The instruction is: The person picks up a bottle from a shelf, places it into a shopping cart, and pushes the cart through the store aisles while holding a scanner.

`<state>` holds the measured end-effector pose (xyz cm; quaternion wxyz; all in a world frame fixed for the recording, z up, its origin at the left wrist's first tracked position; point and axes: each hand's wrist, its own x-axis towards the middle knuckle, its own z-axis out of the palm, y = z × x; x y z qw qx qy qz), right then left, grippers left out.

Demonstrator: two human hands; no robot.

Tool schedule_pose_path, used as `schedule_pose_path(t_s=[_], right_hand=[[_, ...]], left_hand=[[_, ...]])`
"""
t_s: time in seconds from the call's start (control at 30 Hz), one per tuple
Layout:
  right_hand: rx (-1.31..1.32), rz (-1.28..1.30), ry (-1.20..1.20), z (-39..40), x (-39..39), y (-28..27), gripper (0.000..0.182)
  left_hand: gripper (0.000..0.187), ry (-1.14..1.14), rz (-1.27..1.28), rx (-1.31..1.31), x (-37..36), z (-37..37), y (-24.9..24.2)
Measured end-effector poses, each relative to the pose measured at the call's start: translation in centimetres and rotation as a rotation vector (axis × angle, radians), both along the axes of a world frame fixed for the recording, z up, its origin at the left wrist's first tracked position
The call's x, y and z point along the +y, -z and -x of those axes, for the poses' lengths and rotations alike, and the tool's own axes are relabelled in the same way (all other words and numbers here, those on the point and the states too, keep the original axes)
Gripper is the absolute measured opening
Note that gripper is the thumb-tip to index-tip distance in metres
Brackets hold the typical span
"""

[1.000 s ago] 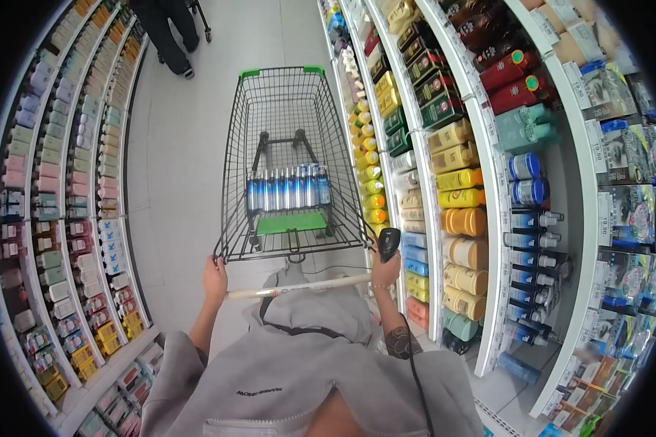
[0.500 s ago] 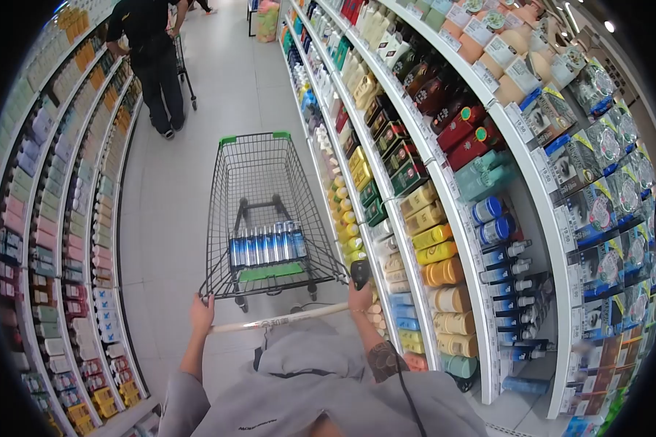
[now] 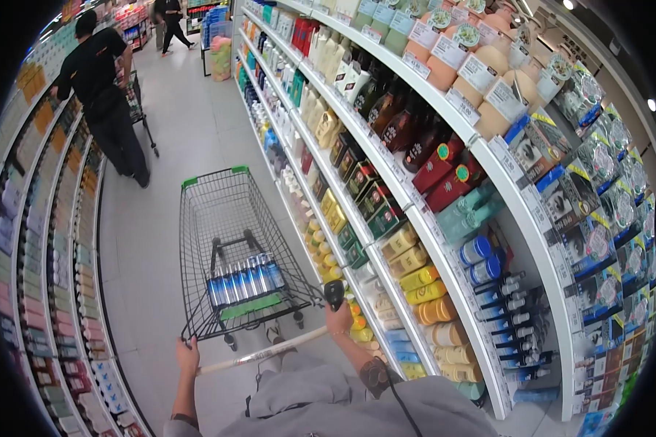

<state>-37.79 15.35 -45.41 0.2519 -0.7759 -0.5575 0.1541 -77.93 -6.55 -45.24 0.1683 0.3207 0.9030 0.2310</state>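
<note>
A wire shopping cart (image 3: 197, 247) with green corner caps stands in front of me. My left hand (image 3: 187, 356) is closed around the left end of its pale handle (image 3: 262, 352). At the right end, my right hand (image 3: 338, 319) is closed at the handle, and a small black rounded device (image 3: 334, 293) sits just above its fingers. Inside the cart, toward my end, lies a pack of blue and silver cans (image 3: 246, 280) in a row, behind a green panel (image 3: 251, 306). A black cable (image 3: 408, 408) runs beside my right forearm.
Shelves of bottles and boxes (image 3: 423, 313) line the right side, close to the cart. More stocked shelves (image 3: 55, 269) run along the left. Up the aisle on the left, a person in dark clothes (image 3: 98, 87) stands with another cart (image 3: 140, 113). Someone walks farther off (image 3: 171, 25).
My view has swung right and tilted up, so the cart and both hands appear farther left and lower. The person ahead shows more fully. Both hands keep their grip.
</note>
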Motion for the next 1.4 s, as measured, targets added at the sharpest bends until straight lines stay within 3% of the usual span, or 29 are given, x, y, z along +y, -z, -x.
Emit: schedule_pose_path(t_s=[0.2, 0.47, 0.67, 0.77, 0.87, 1.03, 1.1, 1.17, 1.27, 1.4], right_hand=[[-0.025, 0.046, -0.016, 2.8, 5.9, -0.4, 0.046], [0.003, 0.015, 0.006, 7.6, 14.7, -0.9, 0.051], [-0.020, -0.025, -0.027, 10.8, 21.1, -1.6, 0.051], [0.016, -0.044, -0.058, 12.2, 23.8, -1.9, 0.047], [-0.008, -0.054, -0.067, 13.8, 26.4, -1.8, 0.046], [-0.015, 0.008, -0.063, 17.0, 31.0, -1.4, 0.046], [-0.012, -0.029, -0.084, 18.0, 32.8, -1.7, 0.046], [-0.022, -0.028, -0.102, 19.1, 34.7, -1.7, 0.047], [-0.057, -0.032, -0.100, 21.1, 37.5, -1.6, 0.047], [-0.059, -0.009, -0.083, 24.1, 41.4, -2.4, 0.046]], left_hand=[[0.049, -0.009, 0.058, 0.026, 6.1, 3.0, -0.9], [0.040, -0.007, 0.123, 0.078, 14.6, 5.6, -4.0], [0.039, 0.026, 0.081, 0.161, 18.9, 10.9, 1.2], [0.036, 0.005, 0.084, 0.099, 21.1, 13.7, 2.9], [0.039, -0.104, 0.062, -0.123, 23.7, 15.3, 3.2], [0.047, -0.017, -0.097, 0.049, 27.6, 18.2, 3.9], [0.049, 0.055, -0.139, 0.154, 29.0, 18.4, 1.0], [0.053, 0.001, 0.138, -0.021, 31.6, 17.6, -3.4], [0.054, -0.033, 0.164, 0.061, 33.6, 21.2, 0.4], [0.053, -0.030, 0.207, 0.103, 38.3, 22.0, -3.5]])
